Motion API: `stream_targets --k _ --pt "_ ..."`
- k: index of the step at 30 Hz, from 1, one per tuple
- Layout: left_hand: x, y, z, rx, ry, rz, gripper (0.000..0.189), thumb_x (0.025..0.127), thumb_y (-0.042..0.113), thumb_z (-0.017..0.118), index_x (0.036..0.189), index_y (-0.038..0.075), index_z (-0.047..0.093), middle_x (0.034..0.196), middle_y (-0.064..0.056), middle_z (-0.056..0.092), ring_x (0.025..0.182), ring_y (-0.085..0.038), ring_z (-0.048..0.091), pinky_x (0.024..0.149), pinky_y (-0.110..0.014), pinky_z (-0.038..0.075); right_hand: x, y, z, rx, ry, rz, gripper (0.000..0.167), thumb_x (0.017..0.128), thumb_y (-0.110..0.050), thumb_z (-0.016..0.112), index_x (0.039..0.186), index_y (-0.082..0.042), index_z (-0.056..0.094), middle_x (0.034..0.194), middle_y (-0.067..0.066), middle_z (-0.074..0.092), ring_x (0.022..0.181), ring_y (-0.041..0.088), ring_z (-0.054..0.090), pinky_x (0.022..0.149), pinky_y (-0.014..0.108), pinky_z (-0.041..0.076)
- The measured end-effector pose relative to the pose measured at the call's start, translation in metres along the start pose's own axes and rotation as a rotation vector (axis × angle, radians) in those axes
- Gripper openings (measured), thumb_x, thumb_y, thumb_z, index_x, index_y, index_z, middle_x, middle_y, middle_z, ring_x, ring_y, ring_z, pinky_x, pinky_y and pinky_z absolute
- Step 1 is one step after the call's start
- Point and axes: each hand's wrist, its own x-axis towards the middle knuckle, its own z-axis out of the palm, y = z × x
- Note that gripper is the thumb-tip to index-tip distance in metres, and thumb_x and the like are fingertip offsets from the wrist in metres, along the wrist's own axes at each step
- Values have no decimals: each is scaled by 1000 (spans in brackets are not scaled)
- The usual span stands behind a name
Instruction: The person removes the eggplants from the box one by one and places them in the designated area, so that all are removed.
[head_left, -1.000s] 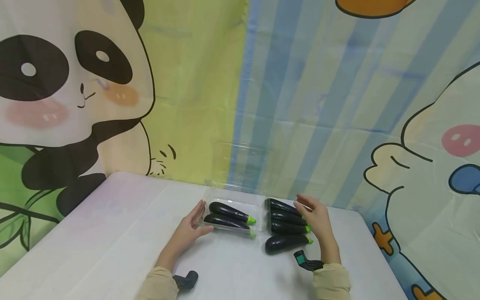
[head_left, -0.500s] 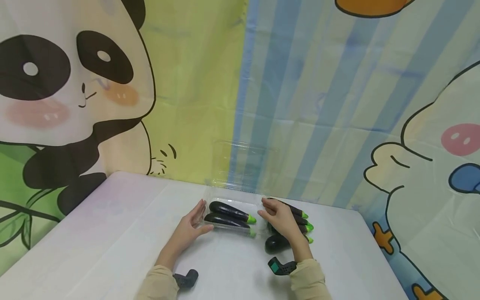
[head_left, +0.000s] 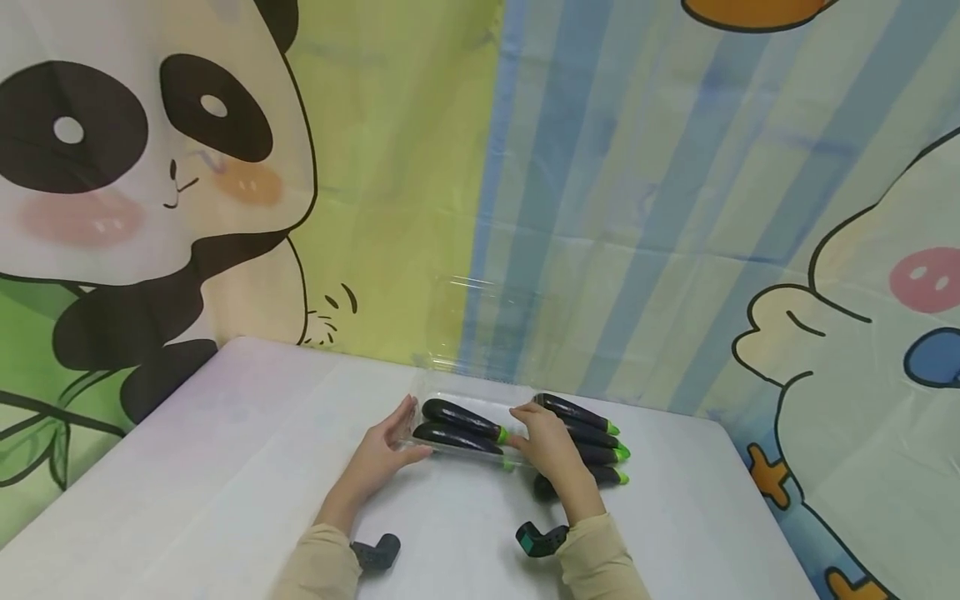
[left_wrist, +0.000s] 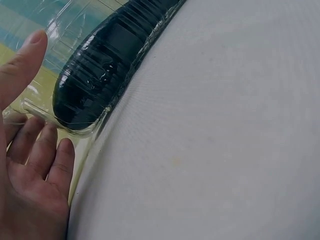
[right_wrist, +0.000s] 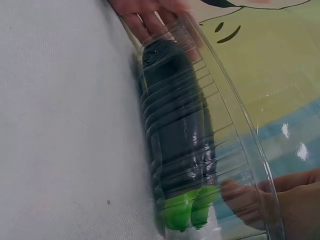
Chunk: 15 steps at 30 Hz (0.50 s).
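Note:
Two dark eggplants (head_left: 457, 415) with green stem ends lie side by side in a clear plastic container (head_left: 465, 456), its lid raised behind it. At the container's left end rests my left hand (head_left: 377, 457); in the left wrist view its fingers lie fairly straight under the rim and the thumb stands apart. My right hand (head_left: 553, 443) reaches over the right end, thumb close to the eggplants' green ends. Seen through the clear wall in the right wrist view, that hand (right_wrist: 295, 200) shows no eggplant in its fingers; whether it touches one I cannot tell.
Several more eggplants (head_left: 577, 410) lie in a group right of the container, partly behind my right hand. The white table (head_left: 225, 467) ends at a printed cloth backdrop (head_left: 390, 208) directly behind the container's lid (head_left: 487, 321).
My right hand has moved left from above the loose eggplants to the container's right end. My left hand has kept its place at the left end. The view has shifted slightly.

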Motion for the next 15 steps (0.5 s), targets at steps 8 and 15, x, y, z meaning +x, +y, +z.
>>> stream_targets --k 8,15 --pt "10 -25 1 -19 30 13 96 75 27 80 152 13 23 157 0 23 145 -20 22 118 -45 22 8 -7 3 -68 -31 -24 51 75 -28 79 120 -8 66 119 9 64 109 29 61 92 44 53" --pt "13 -37 3 -35 43 30 95 74 32 81 151 20 27 156 3 28 144 -18 26 116 -49 25 18 -9 12 -135 -33 -96 41 75 -27 79 112 -11 71 103 6 71 92 22 66 80 36 57"
